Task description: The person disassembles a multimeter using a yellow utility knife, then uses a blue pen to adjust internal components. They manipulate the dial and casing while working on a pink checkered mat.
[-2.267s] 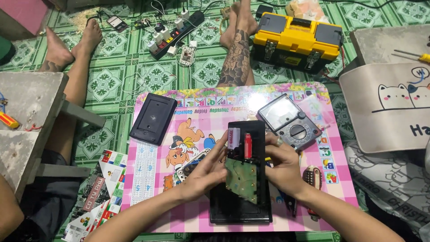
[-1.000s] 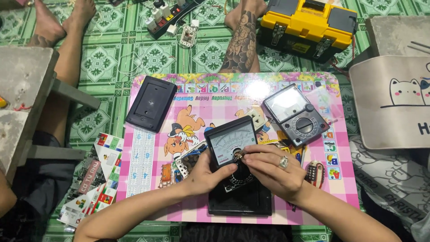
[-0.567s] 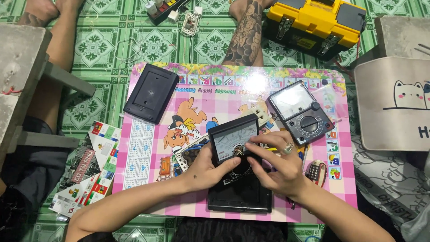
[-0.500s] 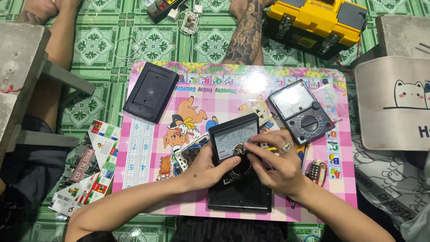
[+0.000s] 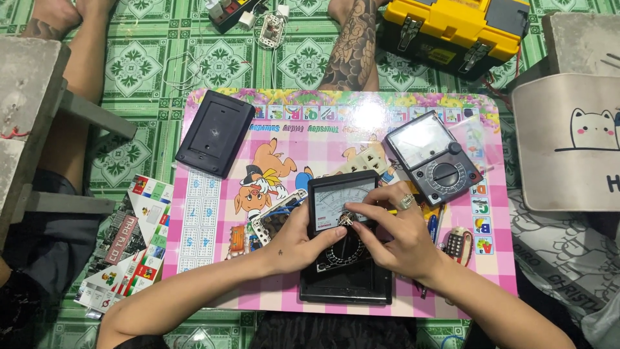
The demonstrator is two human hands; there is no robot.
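Multimeter unmoved, between both hands.

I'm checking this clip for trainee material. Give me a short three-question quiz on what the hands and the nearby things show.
1. True or false: both hands meet over the black analog meter near the table's front edge.
2. Where does the second, grey meter lie? A) on the green floor B) on the pink table, right of the hands C) inside the yellow toolbox
3. Fill in: the black back cover lies at the table's far ____ corner.

Key
1. True: the left hand steadies the meter, and the right hand pinches a small part above its dial.
2. B
3. left
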